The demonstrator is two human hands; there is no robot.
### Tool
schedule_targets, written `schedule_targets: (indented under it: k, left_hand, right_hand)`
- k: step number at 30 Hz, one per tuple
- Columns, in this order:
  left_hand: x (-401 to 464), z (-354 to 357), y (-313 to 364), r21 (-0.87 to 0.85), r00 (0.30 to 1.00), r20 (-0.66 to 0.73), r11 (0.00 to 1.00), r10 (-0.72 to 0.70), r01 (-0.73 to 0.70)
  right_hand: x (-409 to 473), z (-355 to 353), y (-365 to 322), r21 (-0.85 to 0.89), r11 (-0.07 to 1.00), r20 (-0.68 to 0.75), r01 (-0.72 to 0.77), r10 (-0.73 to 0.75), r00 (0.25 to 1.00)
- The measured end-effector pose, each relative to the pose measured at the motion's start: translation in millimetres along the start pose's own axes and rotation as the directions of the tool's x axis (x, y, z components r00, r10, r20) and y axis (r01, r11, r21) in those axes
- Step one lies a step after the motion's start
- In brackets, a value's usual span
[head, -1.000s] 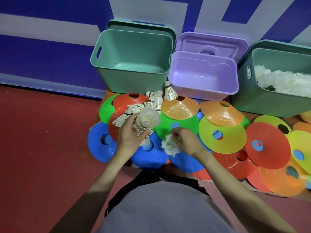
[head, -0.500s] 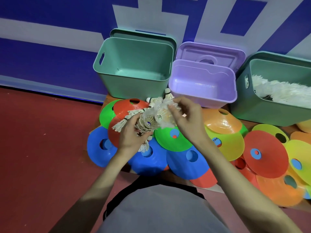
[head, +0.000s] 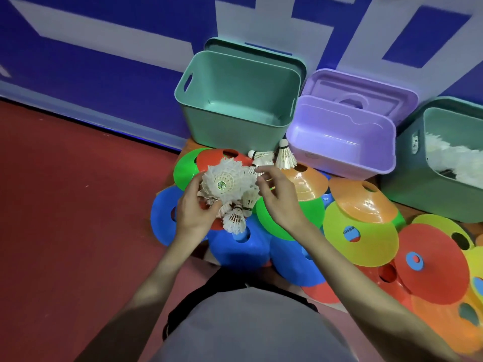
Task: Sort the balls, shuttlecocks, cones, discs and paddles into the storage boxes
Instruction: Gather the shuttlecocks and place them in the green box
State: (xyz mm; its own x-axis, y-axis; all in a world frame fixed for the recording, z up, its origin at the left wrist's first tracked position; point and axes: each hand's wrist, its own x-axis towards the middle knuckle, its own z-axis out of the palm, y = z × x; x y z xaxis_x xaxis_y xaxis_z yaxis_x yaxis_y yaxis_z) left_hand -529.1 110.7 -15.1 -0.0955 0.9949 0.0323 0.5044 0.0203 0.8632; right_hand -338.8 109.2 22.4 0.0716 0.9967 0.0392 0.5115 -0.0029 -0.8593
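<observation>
A bunch of shuttlecocks (head: 226, 184) was held in the curled grip of the left hand (head: 194, 205) above overlapping disc cones (head: 360, 231) on the floor. The right hand (head: 279, 197) was spread, just beside the bunch. Behind stood an empty green box (head: 235, 131), a purple box (head: 339, 150) and a shuttlecock-filled box (head: 407, 178).

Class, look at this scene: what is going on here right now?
A person is gathering shuttlecocks off a spread of coloured discs. The left hand holds a bunch of shuttlecocks; the right hand hovers open beside it. Two shuttlecocks remain on the discs. The right green box already holds shuttlecocks.
</observation>
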Motion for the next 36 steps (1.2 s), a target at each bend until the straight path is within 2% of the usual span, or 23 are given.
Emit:
schedule_targets:
  k: [2, 6, 9, 13, 17, 22, 26, 29, 33, 36]
  left_hand:
    - [-4, -4, -7, -0.012, 1.000, -0.011, 1.000, -0.021, 0.021]
    - [-15, -8, -17, -0.026, 0.999, -0.030, 0.999, -0.036, 0.035]
    - [-22, -11, -20, -0.035, 0.999, -0.023, 0.999, -0.028, 0.027]
    - [-24, -16, -23, -0.011, 1.000, -0.007, 1.000, -0.015, 0.015]
    - [-23, -19, -25, 0.037, 1.000, -0.018, 0.999, -0.022, 0.022]
    - [-19, -16, -22, 0.077, 1.000, -0.014, 0.997, 0.006, -0.005]
    - [-15, -7, -19, 0.115, 0.999, 0.015, 0.992, 0.044, -0.045]
    - [-11, -1, -16, 0.133, 0.998, 0.045, 0.989, 0.054, -0.060]
    - [-7, 6, -3, 0.100, 0.993, 0.077, 0.991, 0.084, -0.091]
    - [-5, 7, 3, 0.099, 0.990, 0.102, 0.990, 0.094, -0.104]
  right_hand:
    - [-1, 12, 16, -0.105, 0.994, 0.129, -0.044, 0.057, 0.990]
    - [-2, 35, 33, -0.401, 0.912, 0.419, 0.083, 0.102, 0.902]
    - [-1, 50, 39, -0.495, 0.853, 0.487, 0.163, 0.117, 0.866]
    - [1, 52, 40, -0.496, 0.855, 0.407, 0.151, 0.075, 0.911]
    - [4, 27, 31, -0.429, 0.901, 0.186, 0.064, 0.019, 0.982]
    - [4, -20, 10, -0.237, 0.971, -0.129, -0.024, -0.007, 0.992]
    - [6, -44, -14, 0.112, 0.994, -0.289, 0.011, 0.022, 0.957]
    - [7, -46, -25, 0.225, 0.973, -0.227, 0.047, 0.006, 0.974]
    - [8, -30, -25, 0.071, 0.997, -0.064, 0.018, -0.013, 0.998]
    - [8, -19, -26, -0.005, 0.999, 0.004, 0.032, -0.032, 0.999]
